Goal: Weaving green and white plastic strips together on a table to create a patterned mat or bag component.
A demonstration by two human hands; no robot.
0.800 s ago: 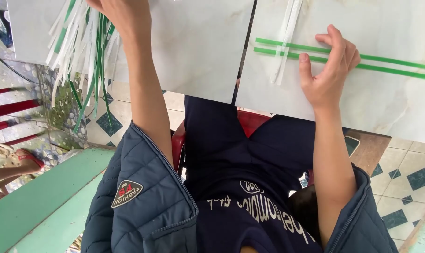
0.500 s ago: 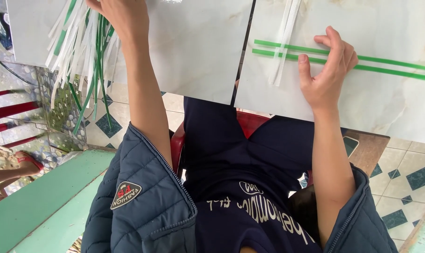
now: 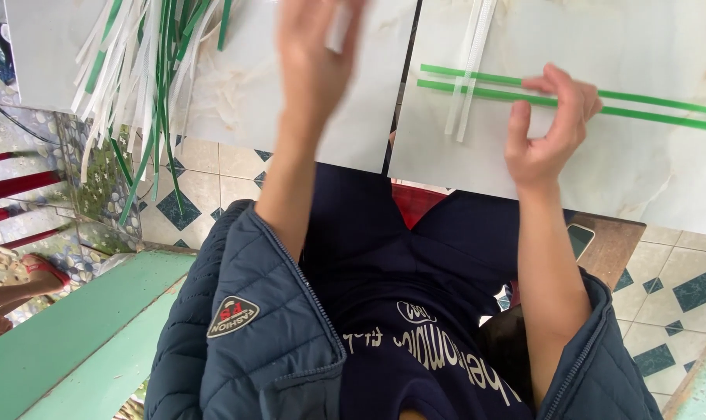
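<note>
Two green strips (image 3: pixel 648 105) lie side by side across the right white slab (image 3: pixel 625 171), with white strips (image 3: pixel 469 70) laid crosswise over them. My right hand (image 3: pixel 547 128) rests its fingertips on the green strips, just right of the crossing. My left hand (image 3: pixel 318 62) is raised over the left slab (image 3: pixel 236 101), blurred, with a white strip (image 3: pixel 339 27) pinched in its fingers. A loose bundle of white and green strips (image 3: pixel 139 78) hangs over the left slab's edge, to the left of that hand.
A dark gap (image 3: pixel 403 85) separates the two slabs. Below are my dark jacket and lap, a red seat (image 3: pixel 415 204), a patterned tile floor (image 3: pixel 213 167), a green bench (image 3: pixel 65 342) at lower left and a brown wooden surface (image 3: pixel 609 245) at right.
My left hand has moved right from the strip bundle toward the slab gap, carrying a white strip. My right hand stays on the green strips.
</note>
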